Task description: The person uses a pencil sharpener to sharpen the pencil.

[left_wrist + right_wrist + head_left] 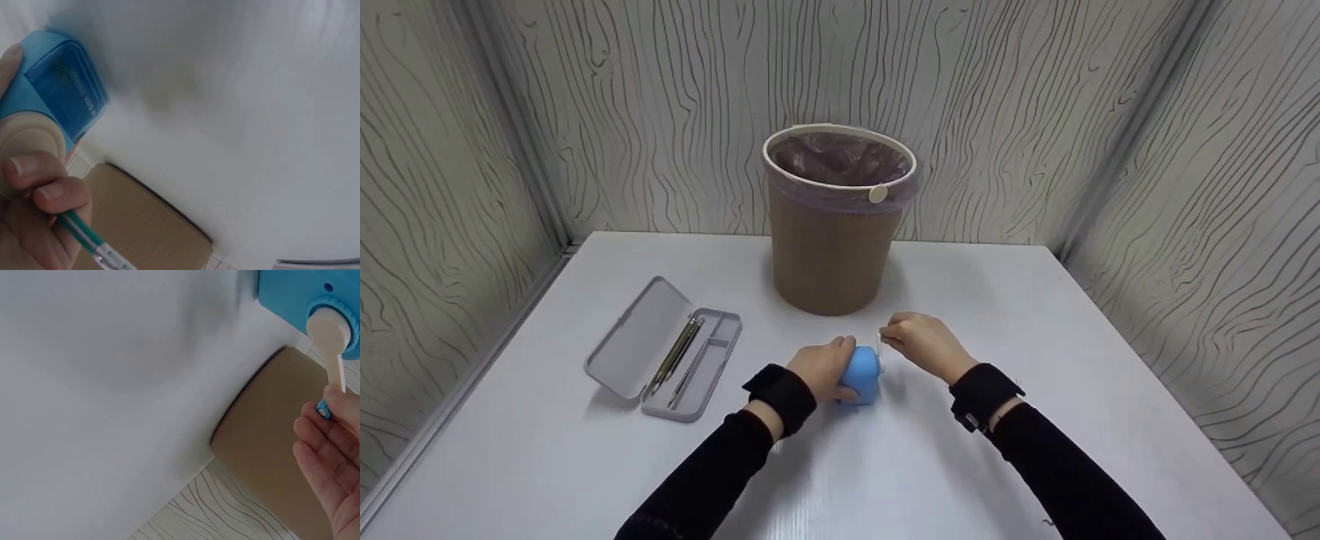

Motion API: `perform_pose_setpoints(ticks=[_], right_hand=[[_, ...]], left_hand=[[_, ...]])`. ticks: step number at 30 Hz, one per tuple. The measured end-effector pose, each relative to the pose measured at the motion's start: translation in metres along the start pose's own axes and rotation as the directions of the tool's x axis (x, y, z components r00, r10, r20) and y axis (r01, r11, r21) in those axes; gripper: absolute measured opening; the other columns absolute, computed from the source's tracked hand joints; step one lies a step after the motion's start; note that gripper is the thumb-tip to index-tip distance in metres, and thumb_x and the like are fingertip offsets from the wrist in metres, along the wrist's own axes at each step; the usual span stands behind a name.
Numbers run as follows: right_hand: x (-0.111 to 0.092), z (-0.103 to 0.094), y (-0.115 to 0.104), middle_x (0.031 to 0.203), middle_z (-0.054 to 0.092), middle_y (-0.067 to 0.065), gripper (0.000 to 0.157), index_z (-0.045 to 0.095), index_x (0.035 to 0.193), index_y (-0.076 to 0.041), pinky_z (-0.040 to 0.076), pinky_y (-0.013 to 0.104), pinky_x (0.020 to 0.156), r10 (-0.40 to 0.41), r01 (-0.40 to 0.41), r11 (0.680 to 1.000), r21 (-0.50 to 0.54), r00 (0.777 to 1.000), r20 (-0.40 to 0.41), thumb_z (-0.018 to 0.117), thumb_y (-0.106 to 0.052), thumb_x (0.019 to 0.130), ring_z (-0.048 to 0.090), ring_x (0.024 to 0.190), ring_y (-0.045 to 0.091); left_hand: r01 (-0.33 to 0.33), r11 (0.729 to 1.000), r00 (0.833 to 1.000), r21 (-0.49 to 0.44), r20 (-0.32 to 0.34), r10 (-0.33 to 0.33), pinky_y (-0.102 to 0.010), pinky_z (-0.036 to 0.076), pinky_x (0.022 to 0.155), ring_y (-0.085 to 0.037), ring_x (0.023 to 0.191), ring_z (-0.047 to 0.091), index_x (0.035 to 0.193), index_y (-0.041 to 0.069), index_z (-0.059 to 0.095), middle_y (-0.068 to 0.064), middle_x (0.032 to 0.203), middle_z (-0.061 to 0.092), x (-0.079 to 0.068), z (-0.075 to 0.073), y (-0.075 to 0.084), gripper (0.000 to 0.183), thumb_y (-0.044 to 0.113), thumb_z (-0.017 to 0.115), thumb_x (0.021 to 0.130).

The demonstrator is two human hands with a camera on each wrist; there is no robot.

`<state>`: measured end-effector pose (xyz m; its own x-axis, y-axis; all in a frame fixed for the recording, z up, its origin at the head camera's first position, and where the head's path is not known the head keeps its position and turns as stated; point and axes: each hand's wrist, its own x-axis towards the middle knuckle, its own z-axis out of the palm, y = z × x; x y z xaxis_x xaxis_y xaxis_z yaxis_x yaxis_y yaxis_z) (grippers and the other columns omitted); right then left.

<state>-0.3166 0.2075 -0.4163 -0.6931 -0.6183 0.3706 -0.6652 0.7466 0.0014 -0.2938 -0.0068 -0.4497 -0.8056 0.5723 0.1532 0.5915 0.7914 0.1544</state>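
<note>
My left hand (pixel 819 367) grips a blue pencil sharpener (pixel 862 375) on the white table. In the left wrist view, the sharpener shows a clear blue shavings drawer (pixel 67 84) and a round cream front piece (pixel 31 138). A green pencil (pixel 81 232) with a silver end sticks out between curled fingers of that hand; its tip is hidden. To the right, my right hand (pixel 926 341) pinches the end of the sharpener's white crank handle (pixel 334 371), which has a small blue knob (pixel 323 409).
On the left lies an open grey pencil case (pixel 712 375) with several pencils (pixel 675 356) in it. Behind the hands stands a brown bin (pixel 829 255) with a purple liner (pixel 840 157). Wood-patterned panels (pixel 675 112) enclose the table (pixel 997 285) at the back and sides.
</note>
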Motion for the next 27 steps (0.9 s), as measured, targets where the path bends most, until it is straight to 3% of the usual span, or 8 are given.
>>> perform_pose_setpoints(ticks=[19, 27], right_hand=[[0.001, 0.019, 0.001, 0.084, 0.073, 0.008, 0.006, 0.079, 0.091, -0.007, 0.06, 0.037, 0.071, 0.031, -0.031, 1.0, -0.001, 0.999, -0.014, 0.073, -0.006, 0.091, 0.073, 0.078, 0.025], [-0.001, 0.024, 0.001, 0.085, 0.074, 0.008, 0.007, 0.079, 0.091, -0.008, 0.06, 0.037, 0.072, 0.076, -0.077, 0.997, 0.021, 0.997, 0.02, 0.073, -0.005, 0.091, 0.073, 0.079, 0.024]], left_hand=[[-0.005, 1.0, 1.0, -0.014, -0.003, 0.005, -0.038, 0.063, 0.087, -0.025, 0.098, 0.074, 0.128, 0.004, 0.05, -0.012, 0.117, 0.068, -0.001, -0.001, -0.002, 0.071, 0.043, 0.086, 0.081], [0.008, 0.999, 1.0, -0.035, 0.022, -0.007, -0.038, 0.062, 0.088, -0.026, 0.1, 0.074, 0.128, 0.004, 0.049, -0.013, 0.117, 0.068, -0.001, -0.002, 0.0, 0.071, 0.043, 0.086, 0.082]])
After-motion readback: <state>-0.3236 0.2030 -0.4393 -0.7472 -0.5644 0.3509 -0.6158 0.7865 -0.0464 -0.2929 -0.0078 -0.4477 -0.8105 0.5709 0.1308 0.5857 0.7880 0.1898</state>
